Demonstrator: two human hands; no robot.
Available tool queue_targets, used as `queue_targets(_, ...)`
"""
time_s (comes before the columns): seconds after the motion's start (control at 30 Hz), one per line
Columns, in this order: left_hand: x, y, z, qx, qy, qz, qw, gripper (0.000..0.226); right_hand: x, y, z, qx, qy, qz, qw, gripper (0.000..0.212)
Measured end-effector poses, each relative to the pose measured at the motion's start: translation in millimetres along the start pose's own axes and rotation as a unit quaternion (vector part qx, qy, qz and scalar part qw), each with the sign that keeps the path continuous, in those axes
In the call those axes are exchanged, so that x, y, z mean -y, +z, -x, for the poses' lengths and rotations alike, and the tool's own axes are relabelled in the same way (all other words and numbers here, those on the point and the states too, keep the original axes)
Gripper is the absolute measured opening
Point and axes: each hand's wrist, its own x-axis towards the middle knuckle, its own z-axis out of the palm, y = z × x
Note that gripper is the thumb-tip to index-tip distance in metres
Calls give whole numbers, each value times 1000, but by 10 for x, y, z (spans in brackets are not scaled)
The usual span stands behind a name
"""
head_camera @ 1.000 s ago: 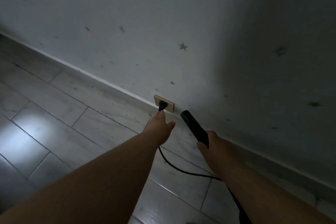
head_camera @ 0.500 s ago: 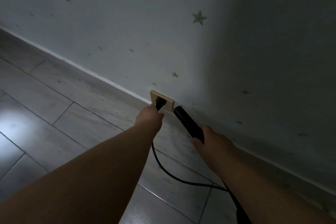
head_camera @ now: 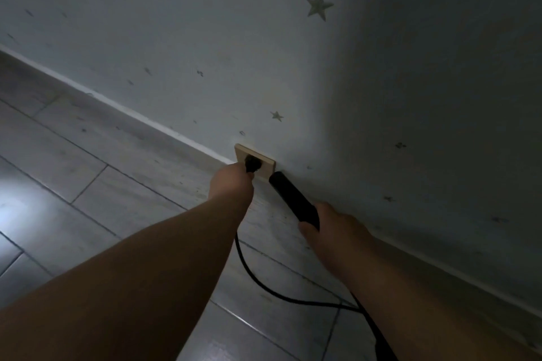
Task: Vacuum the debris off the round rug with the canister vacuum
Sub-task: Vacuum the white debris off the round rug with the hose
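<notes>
Head view: left hand [head_camera: 231, 184] pinched shut on small black plug [head_camera: 252, 163], seated or nearly seated in beige square wall socket [head_camera: 254, 162] straight ahead. Right hand [head_camera: 331, 231] wrapped round black vacuum handle [head_camera: 293, 199], long axis pointing up-left toward socket. Black cord [head_camera: 264, 284] trailing back. Round rug nowhere in frame; can't tell if fully plugged.
</notes>
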Motion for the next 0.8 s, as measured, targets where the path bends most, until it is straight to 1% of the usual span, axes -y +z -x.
queue_targets(0.23, -22, 30, -70, -15, -16, -2, 1000, 27, -111, -15, -41, -8, 3, 17, 1000, 41)
queue_targets(0.3, -25, 12, -89, -25, -3, -2, 1000, 29, -169, -50, -24, -14, 2, 11, 1000, 43)
queue_targets(0.37, -26, -27, -91, -7, -2, 4, 1000, 31, -205, -76, 37, -8, 4, 5, 1000, 44)
queue_targets(0.43, -48, -127, -14, 28, -6, -6, 1000, 38, -207, -81, 172, 4, 0, -9, 1000, 42)
queue_targets(0.5, -145, -264, 86, 47, -4, -20, 999, 45, -240, -148, 315, -9, -4, -30, 1000, 41)
queue_targets(0.57, -249, -414, 272, 46, -8, -19, 999, 49, -285, -263, 478, -19, 4, -44, 999, 42)
queue_targets(0.67, -435, -603, 686, 38, -4, -9, 999, 47, -339, -447, 763, -24, 14, -61, 998, 43)
queue_targets(0.73, -602, -636, 1023, 54, 15, 11, 998, 49, -381, -563, 985, -35, 16, -72, 997, 43)
queue_targets(0.77, -677, -641, 1194, 65, 9, 49, 997, 54, -401, -622, 1095, -41, 15, -80, 996, 43)
queue_targets(0.8, -773, -645, 1374, 85, -4, 113, 990, 61, -426, -696, 1219, -49, 16, -87, 995, 42)
